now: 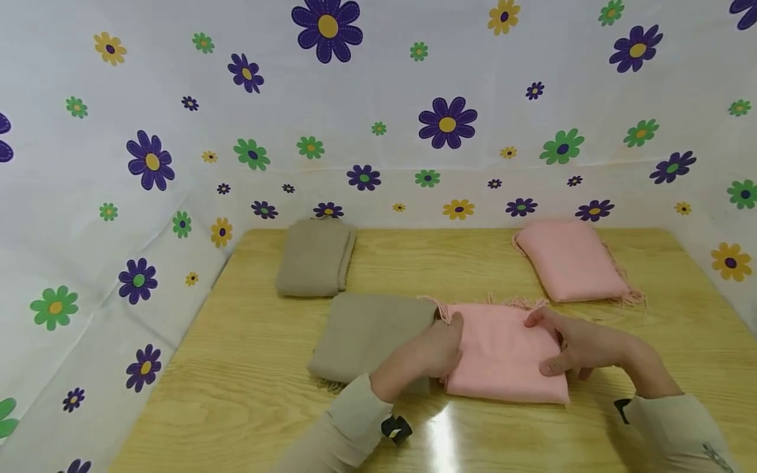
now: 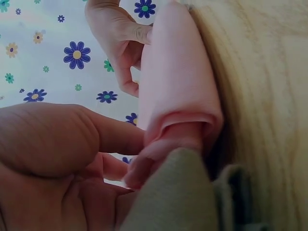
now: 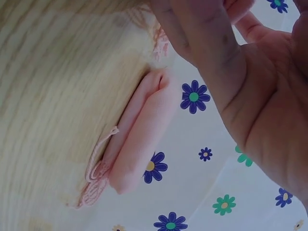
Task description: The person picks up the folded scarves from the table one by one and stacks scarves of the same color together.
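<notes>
A folded pink scarf (image 1: 503, 355) with a fringe along its far edge lies in front of me, between my two hands. My left hand (image 1: 434, 348) grips its left edge; in the left wrist view the thumb presses against the pink folds (image 2: 180, 77). At the right edge, my right hand (image 1: 582, 338) holds the scarf with thumb and fingertips, some fingers tucked out of sight at the side. A folded grey-beige scarf (image 1: 372, 332) lies directly left of the pink one, partly covered by my left hand and forearm.
Toward the back of the wooden table (image 1: 236, 381) lie a second folded grey-beige scarf (image 1: 313, 259) on the left and a second folded pink scarf (image 1: 573, 259) on the right, its fringe spread toward the right. A white flower-patterned cloth (image 1: 378, 79) hangs behind and beside the table.
</notes>
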Demonstrator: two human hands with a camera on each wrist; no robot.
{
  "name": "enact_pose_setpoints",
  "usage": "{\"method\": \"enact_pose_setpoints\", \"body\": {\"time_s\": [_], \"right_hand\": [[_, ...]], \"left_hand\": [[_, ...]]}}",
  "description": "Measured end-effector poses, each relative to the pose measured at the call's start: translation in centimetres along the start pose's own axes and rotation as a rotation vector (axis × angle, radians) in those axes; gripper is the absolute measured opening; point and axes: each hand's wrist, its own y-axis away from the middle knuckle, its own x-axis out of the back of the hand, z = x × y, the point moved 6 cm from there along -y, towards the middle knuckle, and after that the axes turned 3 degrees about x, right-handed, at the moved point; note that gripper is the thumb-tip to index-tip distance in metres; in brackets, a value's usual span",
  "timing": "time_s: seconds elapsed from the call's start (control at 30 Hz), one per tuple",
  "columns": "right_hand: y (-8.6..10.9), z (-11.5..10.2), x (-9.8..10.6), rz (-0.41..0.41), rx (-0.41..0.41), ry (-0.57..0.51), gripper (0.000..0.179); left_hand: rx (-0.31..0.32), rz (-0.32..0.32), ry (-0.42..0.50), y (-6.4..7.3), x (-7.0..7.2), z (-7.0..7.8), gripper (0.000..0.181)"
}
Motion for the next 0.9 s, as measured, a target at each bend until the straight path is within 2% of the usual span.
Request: {"method": "enact_pose_setpoints", "body": {"time_s": [0.07,0.17,0.3,0.4,0.57,0.7,0.8,0.9], "right_hand": [[-0.1,-0.2,0.1,-0.010,-0.003,0.003,0.072],[-0.4,-0.4,0.2,-0.021,0.006,0.028,0.070],[-0.3,-1.0,1.0,0.007,0.021,0.093,0.062],[0.2,-1.2,1.4,0.020,0.031,0.122,0.054],[1.3,-1.2,1.6,0.016,0.040,0.115,0.049],[1.6,-1.6,3.1,0.094,0.061,0.144,0.046],[1.6,-2.3,5.0,0.213,0.111,0.218,0.041],[1.7,-2.8,6.5,0.334,0.151,0.294,0.037]], "left_hand": [[-0.005,0.005,-0.038,0.2,0.4,0.1,0.038],[0.011,-0.021,-0.112,0.9,1.0,0.6,0.030],[0.031,-0.022,-0.238,2.3,2.1,2.2,0.038],[0.018,0.013,-0.320,2.9,2.9,3.4,0.042],[0.014,0.011,-0.379,2.7,3.5,4.4,0.045],[-0.010,-0.043,-0.360,0.9,4.3,4.6,0.049],[-0.060,-0.101,-0.250,-0.9,5.1,4.7,0.054],[-0.113,-0.116,-0.103,-2.6,5.8,4.7,0.054]]}}
